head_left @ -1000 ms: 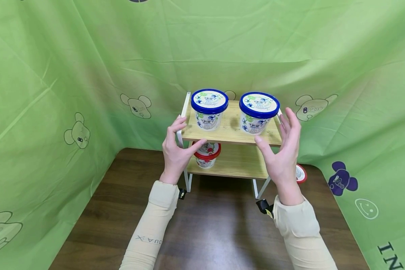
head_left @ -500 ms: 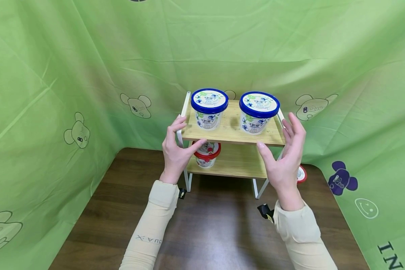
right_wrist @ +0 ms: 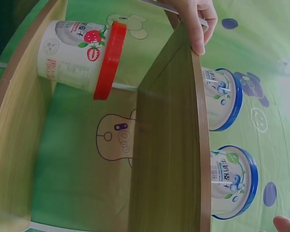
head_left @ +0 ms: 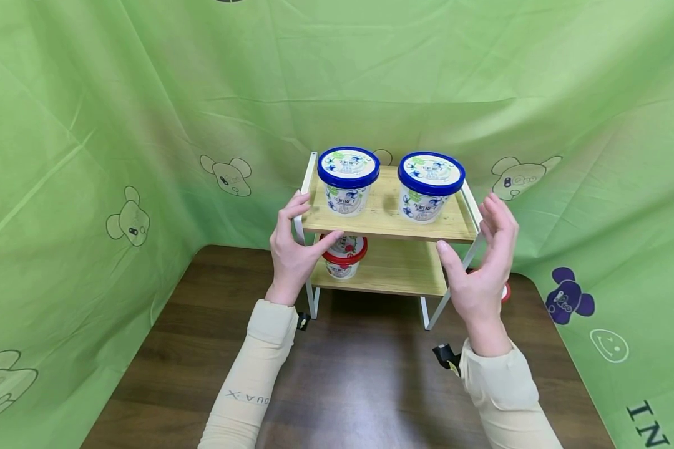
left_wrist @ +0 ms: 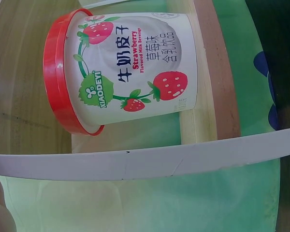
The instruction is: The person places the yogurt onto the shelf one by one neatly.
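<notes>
My left hand [head_left: 294,255] grips the left front corner of the two-tier wooden shelf [head_left: 387,232], its thumb along the upper board's front edge. The right wrist view also shows the left hand [right_wrist: 195,19] at that corner. My right hand [head_left: 483,280] is open beside the shelf's right end, thumb and fingers spread apart, holding nothing. Two blue-lidded tubs stand on the upper board: a left tub [head_left: 348,181] and a right tub [head_left: 427,187]. On the lower board's left side stands a red-lidded strawberry milk tub [left_wrist: 130,72], partly hidden in the head view.
The shelf's white metal leg [head_left: 437,312] stands on the dark wooden table [head_left: 359,386]. Behind the right hand, a red lid edge [head_left: 506,292] shows beyond the shelf. Green printed cloth [head_left: 427,75] surrounds the table at the back and sides.
My right hand has moved right and slightly down, from in front of the right blue-lidded tub to the shelf's right end. It covers more of the red lid there. The left hand has stayed put.
</notes>
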{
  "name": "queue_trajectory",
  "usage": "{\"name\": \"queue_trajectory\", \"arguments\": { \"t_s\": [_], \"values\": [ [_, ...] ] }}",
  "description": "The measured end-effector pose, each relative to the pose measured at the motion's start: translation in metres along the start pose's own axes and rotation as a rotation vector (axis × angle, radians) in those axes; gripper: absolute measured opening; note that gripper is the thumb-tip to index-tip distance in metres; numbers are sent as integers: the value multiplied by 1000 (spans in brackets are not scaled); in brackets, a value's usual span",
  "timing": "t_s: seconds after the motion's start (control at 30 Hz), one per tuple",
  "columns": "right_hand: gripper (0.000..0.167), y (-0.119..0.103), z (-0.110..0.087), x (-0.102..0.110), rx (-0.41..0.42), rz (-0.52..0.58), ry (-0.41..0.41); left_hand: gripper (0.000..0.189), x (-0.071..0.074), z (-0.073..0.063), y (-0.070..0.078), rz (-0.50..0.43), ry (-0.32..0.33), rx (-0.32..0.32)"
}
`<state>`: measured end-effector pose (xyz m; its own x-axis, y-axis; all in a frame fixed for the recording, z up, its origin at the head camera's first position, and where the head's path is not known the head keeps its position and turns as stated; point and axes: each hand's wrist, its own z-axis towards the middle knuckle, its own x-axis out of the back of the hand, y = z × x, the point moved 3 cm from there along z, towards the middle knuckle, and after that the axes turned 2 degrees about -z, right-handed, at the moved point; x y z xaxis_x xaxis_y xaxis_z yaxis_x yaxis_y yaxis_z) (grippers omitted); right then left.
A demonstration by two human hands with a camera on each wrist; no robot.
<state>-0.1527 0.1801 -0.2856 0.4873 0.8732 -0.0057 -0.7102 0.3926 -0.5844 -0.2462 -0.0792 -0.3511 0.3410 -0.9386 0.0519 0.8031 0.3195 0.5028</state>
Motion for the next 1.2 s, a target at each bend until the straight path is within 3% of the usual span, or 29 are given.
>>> {"name": "queue_trajectory", "arguments": {
  "t_s": [0.17, 0.37, 1.07, 1.2],
  "values": [
    [73, 1, -1, 4, -4, -19, 8, 70, 2, 4, 16, -3, 4, 0],
    [71, 2, -1, 7, 1, -32, 26, 70, 3, 5, 19, -4, 6, -6],
    [72, 15, -7, 19, -24, -89, 46, 70, 3, 6, 22, -14, 5, -3],
    [71, 17, -8, 21, -41, -79, 58, 71, 1, 4, 14, -10, 6, -12]
  ]
}}
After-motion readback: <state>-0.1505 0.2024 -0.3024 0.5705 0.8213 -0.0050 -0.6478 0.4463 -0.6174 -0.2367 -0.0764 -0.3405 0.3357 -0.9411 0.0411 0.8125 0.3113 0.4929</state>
